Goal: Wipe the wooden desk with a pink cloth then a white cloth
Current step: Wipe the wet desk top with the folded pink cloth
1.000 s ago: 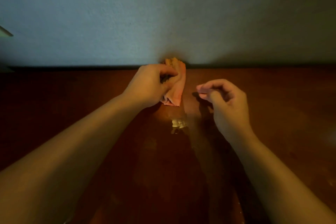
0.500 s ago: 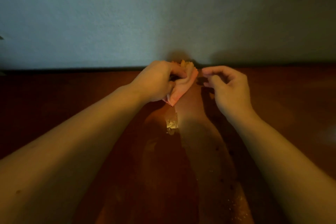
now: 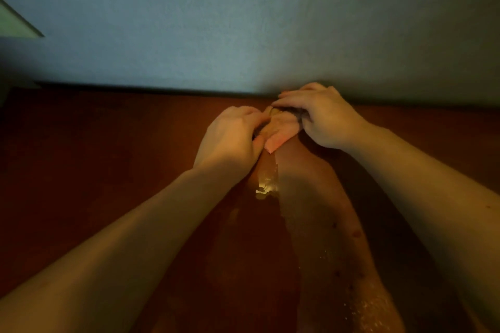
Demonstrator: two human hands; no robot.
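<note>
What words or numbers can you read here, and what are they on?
None. No words, numbers or signs show on the cloth, the desk or the wall. The pale shape at the left edge is blank too.

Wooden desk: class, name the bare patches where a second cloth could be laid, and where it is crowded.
Bare desk lies left of the left hand and right of the right hand. Crowded: the back middle, where both hands hold the pink cloth; shiny specks lie just in front of it.
</note>
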